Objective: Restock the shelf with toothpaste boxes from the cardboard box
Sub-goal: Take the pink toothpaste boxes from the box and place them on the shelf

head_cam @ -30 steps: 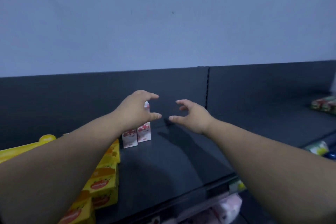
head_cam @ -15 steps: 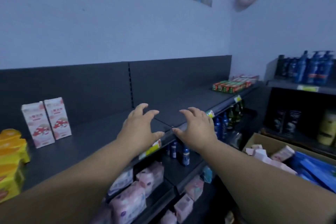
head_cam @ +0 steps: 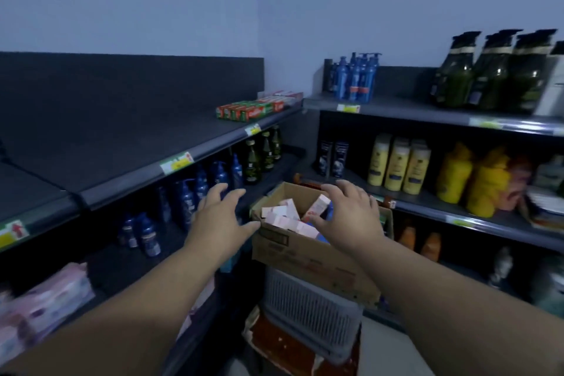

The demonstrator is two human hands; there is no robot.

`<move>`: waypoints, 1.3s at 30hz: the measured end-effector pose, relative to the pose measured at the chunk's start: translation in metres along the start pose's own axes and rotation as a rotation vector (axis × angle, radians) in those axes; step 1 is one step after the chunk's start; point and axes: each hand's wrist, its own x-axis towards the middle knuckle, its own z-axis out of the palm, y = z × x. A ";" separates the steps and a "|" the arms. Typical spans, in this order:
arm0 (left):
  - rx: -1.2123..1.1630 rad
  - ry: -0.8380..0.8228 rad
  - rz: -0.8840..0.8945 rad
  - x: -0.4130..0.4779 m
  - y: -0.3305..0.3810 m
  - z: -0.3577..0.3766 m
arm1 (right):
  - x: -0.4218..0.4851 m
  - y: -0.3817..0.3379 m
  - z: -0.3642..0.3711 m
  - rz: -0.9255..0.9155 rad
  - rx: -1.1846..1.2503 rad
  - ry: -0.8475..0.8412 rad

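Head-camera view of a shop corner where two runs of dark shelving meet. The left hand and the right hand are both extended forward with fingers spread; neither grips anything. The left hand is beside the left edge of the cardboard box, its thumb close to the box's near corner; contact cannot be confirmed. The right hand is over the open top of the box, palm down, directly above the contents.

The cardboard box is open and rests on a grey slatted plastic crate in the corner between the two shelf units. Inside it lie pale pink toothpaste boxes, loosely heaped at various angles, one standing tilted near the right hand's fingers. A blue item lies among them; its type cannot be determined.

The top shelf on the left is largely bare. At its far end, near the corner, a row of red-and-green toothpaste cartons lies flat. Yellow-green price labels are fixed to the front rail of the shelf.

Below it, blue bottles and dark green bottles stand upright. Pink wrapped packs occupy the lower left, blurred.

The right-hand unit holds blue pump bottles and dark pump bottles on its top tier, and cream-coloured bottles and yellow bottles on the tier beneath.
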 end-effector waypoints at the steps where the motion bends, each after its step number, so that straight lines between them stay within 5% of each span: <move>1: 0.002 -0.018 0.003 0.005 0.009 0.011 | 0.001 0.017 0.000 0.026 -0.014 -0.003; 12: 0.108 -0.169 0.010 0.095 0.022 0.115 | 0.035 0.105 0.053 0.207 -0.011 -0.153; 24: 0.424 -0.541 0.094 0.230 -0.038 0.197 | 0.172 0.070 0.166 0.125 0.051 -0.556; 31: 0.277 -0.568 0.132 0.259 -0.049 0.208 | 0.214 0.064 0.203 0.044 -0.017 -0.856; 39: -0.065 -0.438 0.091 0.248 -0.049 0.198 | 0.213 0.075 0.200 0.035 0.070 -0.825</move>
